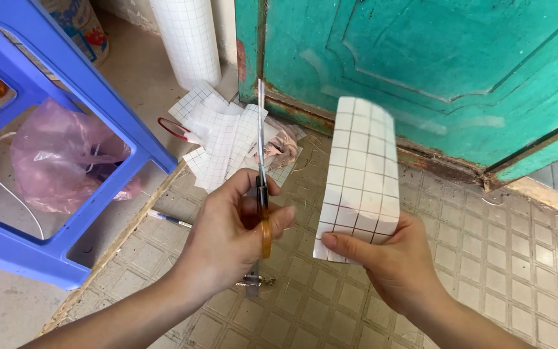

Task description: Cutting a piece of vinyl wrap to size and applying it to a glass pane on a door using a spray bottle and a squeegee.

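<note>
Fingers of left hand (227, 226) grip orange-handled scissors (261, 174); right hand (389, 255) pinches gridded white sheet (361, 174).

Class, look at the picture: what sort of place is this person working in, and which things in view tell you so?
Probably a doorstep or floor just inside a home, used as a makeshift craft spot. Clues: a worn teal door at floor level, patterned floor tiles, and a blue plastic stool beside cut gridded paper pieces.
</note>
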